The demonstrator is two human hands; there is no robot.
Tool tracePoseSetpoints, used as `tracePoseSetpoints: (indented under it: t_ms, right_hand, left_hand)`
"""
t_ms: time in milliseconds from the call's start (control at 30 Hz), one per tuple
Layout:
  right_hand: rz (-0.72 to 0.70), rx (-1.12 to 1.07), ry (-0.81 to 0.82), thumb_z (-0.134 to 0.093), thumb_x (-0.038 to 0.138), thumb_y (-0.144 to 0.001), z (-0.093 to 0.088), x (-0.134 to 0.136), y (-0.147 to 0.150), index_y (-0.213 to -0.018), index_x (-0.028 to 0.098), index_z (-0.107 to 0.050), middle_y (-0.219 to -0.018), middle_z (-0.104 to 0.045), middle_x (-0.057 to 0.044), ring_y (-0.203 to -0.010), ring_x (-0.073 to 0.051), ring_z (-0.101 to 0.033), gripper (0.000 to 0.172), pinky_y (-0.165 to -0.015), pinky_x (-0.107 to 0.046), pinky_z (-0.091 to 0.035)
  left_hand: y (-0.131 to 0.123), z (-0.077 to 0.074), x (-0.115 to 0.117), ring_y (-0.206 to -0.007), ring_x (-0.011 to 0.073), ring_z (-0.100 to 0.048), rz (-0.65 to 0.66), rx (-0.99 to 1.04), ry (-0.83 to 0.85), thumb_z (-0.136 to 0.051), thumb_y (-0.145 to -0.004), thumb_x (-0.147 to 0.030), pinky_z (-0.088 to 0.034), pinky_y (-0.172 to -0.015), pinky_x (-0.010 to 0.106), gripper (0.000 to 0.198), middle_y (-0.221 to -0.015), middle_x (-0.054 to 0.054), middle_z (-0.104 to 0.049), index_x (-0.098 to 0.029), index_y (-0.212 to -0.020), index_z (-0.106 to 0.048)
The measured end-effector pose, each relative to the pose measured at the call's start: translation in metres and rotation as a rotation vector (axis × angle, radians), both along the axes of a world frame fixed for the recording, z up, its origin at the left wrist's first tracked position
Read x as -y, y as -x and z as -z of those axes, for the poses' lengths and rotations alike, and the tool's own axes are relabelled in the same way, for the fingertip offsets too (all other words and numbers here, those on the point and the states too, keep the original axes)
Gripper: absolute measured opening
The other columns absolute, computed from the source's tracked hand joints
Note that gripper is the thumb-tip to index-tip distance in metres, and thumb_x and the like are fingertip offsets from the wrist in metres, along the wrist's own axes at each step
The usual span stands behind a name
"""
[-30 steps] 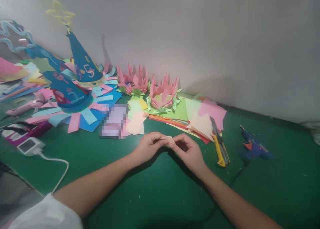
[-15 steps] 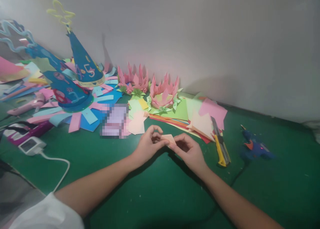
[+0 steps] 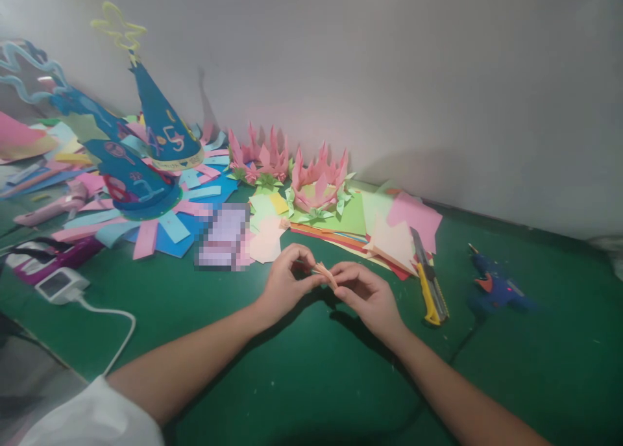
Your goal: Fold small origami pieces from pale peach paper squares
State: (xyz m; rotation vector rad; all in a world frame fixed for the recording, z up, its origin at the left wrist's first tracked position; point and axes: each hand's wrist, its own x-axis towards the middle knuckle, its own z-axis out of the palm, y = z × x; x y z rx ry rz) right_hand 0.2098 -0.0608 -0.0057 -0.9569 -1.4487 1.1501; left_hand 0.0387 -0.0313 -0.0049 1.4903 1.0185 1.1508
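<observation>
A small piece of folded peach paper (image 3: 326,275) is pinched between my two hands above the green table. My left hand (image 3: 291,282) grips its left side between thumb and curled fingers. On its right side, my right hand (image 3: 370,298) holds it with thumb and fingertips. The paper shows narrow, layered edges, partly covered by the fingers. Behind the hands stand two pink pointed paper crowns (image 3: 321,180) with green leaves. A yellow cutter (image 3: 431,290) lies to the right of my right hand.
Coloured sheets (image 3: 350,215) lie under the front crown. Blue cone hats (image 3: 163,124) stand on paper strips at the left. A blue glue gun (image 3: 501,289) rests at the right. A white cable (image 3: 134,322) runs near my left forearm. The green table (image 3: 292,381) meets a grey wall.
The peach paper showed a flat, broad face before; now it appears narrower, with layered edges visible. My fingers have shifted slightly around it. The things on the table have not moved.
</observation>
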Motion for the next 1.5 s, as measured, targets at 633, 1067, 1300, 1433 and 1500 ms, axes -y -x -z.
tracePoseSetpoints:
  t_ms: [633,1067,1300,1433,1500]
  right_hand:
    - [0.070,0.128,-0.037,-0.068,0.026,-0.076,-0.003,-0.001,0.000,-0.089,0.025,-0.071,-0.097,-0.066,-0.006,-0.093,-0.019,-0.062,0.013,-0.083,-0.035,-0.052]
    - [0.037,0.145,-0.037,-0.071,0.028,-0.073,0.000,-0.003,0.004,-0.082,0.023,-0.063,-0.083,-0.055,-0.002,-0.074,-0.016,-0.057,0.013,-0.070,-0.030,-0.052]
    - [0.080,0.189,-0.066,-0.068,0.029,-0.076,-0.002,-0.003,0.005,-0.082,0.022,-0.060,-0.082,-0.054,-0.002,-0.069,-0.015,-0.054,0.012,-0.067,-0.030,-0.051]
    - [0.064,0.172,-0.068,-0.067,0.029,-0.077,-0.001,-0.003,0.005,-0.082,0.022,-0.058,-0.082,-0.053,-0.002,-0.069,-0.015,-0.054,0.013,-0.067,-0.030,-0.051]
    - [0.051,0.149,-0.063,-0.069,0.029,-0.075,-0.001,-0.003,0.004,-0.083,0.023,-0.057,-0.082,-0.053,-0.001,-0.069,-0.014,-0.055,0.016,-0.067,-0.030,-0.051]
  left_hand:
    - [0.001,0.003,-0.002,-0.076,0.0133,-0.058,0.070,0.037,0.129,-0.065,-0.075,-0.029,-0.047,-0.071,0.025,0.016,-0.084,0.005,-0.064,-0.014,-0.079,-0.062]
    - [-0.007,0.000,0.005,-0.071,0.0113,-0.060,0.138,0.120,0.303,-0.068,-0.070,-0.031,-0.048,-0.065,0.022,0.027,-0.077,0.002,-0.062,-0.015,-0.087,-0.055]
    - [-0.004,-0.005,0.004,-0.069,0.0115,-0.059,0.176,0.222,0.384,-0.070,-0.068,-0.042,-0.048,-0.071,0.027,0.034,-0.072,0.001,-0.062,-0.013,-0.081,-0.057]
    - [-0.004,-0.006,0.004,-0.068,0.0119,-0.060,0.187,0.242,0.407,-0.073,-0.064,-0.044,-0.048,-0.071,0.028,0.037,-0.071,0.001,-0.064,-0.013,-0.080,-0.060]
    - [-0.005,-0.006,0.004,-0.068,0.0120,-0.060,0.185,0.241,0.401,-0.073,-0.064,-0.042,-0.048,-0.072,0.028,0.036,-0.071,0.001,-0.064,-0.013,-0.079,-0.060]
